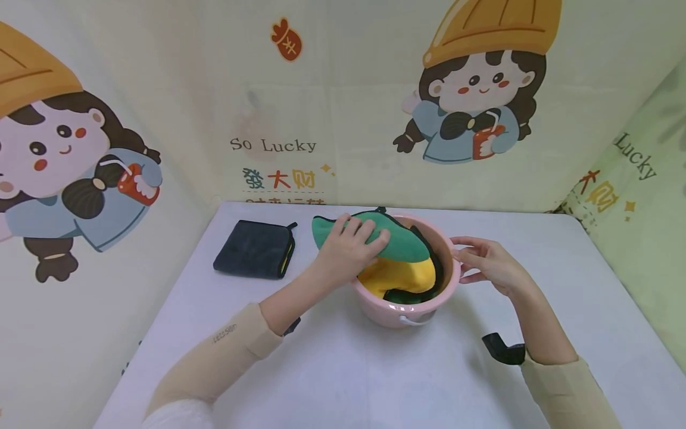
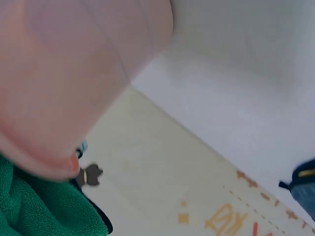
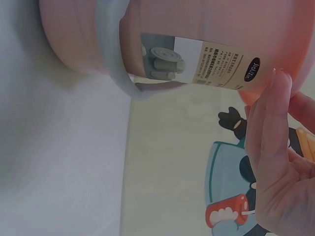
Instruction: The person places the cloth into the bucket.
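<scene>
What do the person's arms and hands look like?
The left hand and right hand are ungloved. The left sleeve is beige with dark lettering too small to read, and white higher up; the right sleeve shows only beige. A curved black piece juts out beside it.

I see a round plastic bucket (image 1: pixel 370 308) in pink, a soft green cloth (image 1: pixel 399 241) with black edge, yellow soft fabric (image 1: pixel 407 275), a flat dark-blue pouch (image 1: pixel 254 247), and a cream wall sheet (image 1: pixel 364 143) of cartoon pattern.
</scene>
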Tool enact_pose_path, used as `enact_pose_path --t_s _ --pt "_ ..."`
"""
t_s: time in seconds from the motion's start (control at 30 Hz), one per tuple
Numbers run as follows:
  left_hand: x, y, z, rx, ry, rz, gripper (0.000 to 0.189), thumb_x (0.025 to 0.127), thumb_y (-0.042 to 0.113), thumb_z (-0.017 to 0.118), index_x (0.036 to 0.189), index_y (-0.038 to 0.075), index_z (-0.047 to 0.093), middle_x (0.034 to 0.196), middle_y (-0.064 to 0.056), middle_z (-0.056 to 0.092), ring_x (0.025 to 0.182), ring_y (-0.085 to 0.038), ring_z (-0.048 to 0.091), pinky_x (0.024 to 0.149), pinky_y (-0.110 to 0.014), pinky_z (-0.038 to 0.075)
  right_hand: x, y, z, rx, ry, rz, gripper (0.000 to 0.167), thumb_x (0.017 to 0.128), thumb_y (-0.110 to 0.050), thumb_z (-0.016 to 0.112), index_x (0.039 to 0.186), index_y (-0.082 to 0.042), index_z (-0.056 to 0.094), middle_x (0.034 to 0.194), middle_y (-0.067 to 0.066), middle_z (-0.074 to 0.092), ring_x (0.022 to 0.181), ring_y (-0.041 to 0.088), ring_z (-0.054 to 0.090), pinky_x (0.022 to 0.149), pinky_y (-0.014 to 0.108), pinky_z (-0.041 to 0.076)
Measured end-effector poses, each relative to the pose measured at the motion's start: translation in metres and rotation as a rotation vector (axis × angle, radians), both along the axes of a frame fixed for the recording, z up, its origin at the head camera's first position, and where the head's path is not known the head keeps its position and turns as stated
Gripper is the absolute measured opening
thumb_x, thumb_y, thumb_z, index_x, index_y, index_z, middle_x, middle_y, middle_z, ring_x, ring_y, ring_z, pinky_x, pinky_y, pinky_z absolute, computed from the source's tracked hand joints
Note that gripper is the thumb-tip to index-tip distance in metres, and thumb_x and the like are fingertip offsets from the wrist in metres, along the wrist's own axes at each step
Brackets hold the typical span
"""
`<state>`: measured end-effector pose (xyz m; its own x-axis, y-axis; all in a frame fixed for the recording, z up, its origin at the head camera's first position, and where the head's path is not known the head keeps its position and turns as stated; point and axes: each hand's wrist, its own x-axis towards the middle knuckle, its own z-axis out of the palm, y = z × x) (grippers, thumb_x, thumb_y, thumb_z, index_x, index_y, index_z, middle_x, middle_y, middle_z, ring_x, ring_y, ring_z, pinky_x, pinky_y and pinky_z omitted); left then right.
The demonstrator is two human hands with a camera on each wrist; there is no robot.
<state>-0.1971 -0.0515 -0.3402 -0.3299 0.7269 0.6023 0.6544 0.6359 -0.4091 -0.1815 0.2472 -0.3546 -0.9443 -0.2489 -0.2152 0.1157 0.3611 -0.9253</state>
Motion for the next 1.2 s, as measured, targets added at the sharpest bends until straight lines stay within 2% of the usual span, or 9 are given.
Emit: enact_pose_path --t_s 0.17,0.3,0.57,0.73,0.87,1.0,1.2 --pt "0.002 0.016 -0.007 -0.080 -0.084 -0.044 0.032 0.087 0.039 0.059 0.111 0.019 0.049 0.097 -0.005 0.054 0.089 -0.023 0.050 0.085 -0.037 0.040 -0.001 0.001 -0.002 0.001 -0.010 -0.007 0.059 0.090 -0.028 0.057 0.135 0.002 0.035 0.083 -0.002 0.064 0.070 0.014 0.061 0.066 0.036 0.055" --pt "0.001 0.025 -0.008 -0.145 -0.186 -0.065 0.033 0.089 0.038 0.056 0.116 0.019 0.049 0.102 -0.004 0.052 0.092 -0.023 0.048 0.086 -0.036 0.038 -0.001 0.001 -0.002 0.003 -0.013 -0.007 0.059 0.090 -0.029 0.057 0.135 0.002 0.034 0.083 -0.001 0.064 0.070 0.014 0.061 0.066 0.036 0.055" --pt "-0.002 0.041 -0.004 -0.364 -0.402 -0.042 0.039 0.093 0.041 0.047 0.128 0.023 0.044 0.118 -0.003 0.050 0.107 -0.020 0.046 0.093 -0.034 0.038 -0.001 0.001 -0.001 0.009 -0.007 -0.001 0.060 0.091 -0.029 0.056 0.137 0.002 0.032 0.088 0.002 0.063 0.071 0.014 0.061 0.066 0.036 0.055" --pt "-0.005 0.051 -0.006 -0.451 -0.539 -0.030 0.043 0.094 0.041 0.045 0.133 0.026 0.040 0.129 -0.003 0.046 0.117 -0.020 0.042 0.098 -0.036 0.036 -0.001 0.002 -0.001 0.001 -0.007 0.007 0.060 0.092 -0.027 0.054 0.138 0.003 0.030 0.088 0.002 0.063 0.071 0.013 0.060 0.066 0.036 0.055" --pt "-0.008 0.056 -0.010 -0.513 -0.592 -0.034 0.044 0.094 0.041 0.044 0.136 0.028 0.037 0.131 -0.001 0.044 0.119 -0.019 0.040 0.098 -0.035 0.036 0.000 0.001 -0.001 -0.003 0.002 0.009 0.060 0.092 -0.027 0.054 0.137 0.004 0.030 0.086 0.001 0.063 0.070 0.013 0.060 0.066 0.036 0.055" --pt "-0.011 0.060 -0.018 -0.576 -0.611 -0.035 0.046 0.095 0.041 0.042 0.138 0.030 0.032 0.132 -0.001 0.042 0.119 -0.019 0.039 0.098 -0.034 0.037 0.000 0.001 -0.001 -0.002 0.006 0.001 0.059 0.092 -0.028 0.055 0.136 0.003 0.032 0.084 0.000 0.063 0.069 0.013 0.061 0.065 0.035 0.055" --pt "-0.012 0.064 -0.026 -0.683 -0.651 0.016 0.054 0.094 0.045 0.041 0.142 0.030 0.023 0.136 -0.002 0.036 0.122 -0.019 0.034 0.101 -0.033 0.033 0.000 0.001 -0.001 -0.002 0.009 0.004 0.060 0.091 -0.028 0.055 0.136 0.004 0.032 0.084 0.000 0.064 0.070 0.014 0.061 0.066 0.036 0.055"
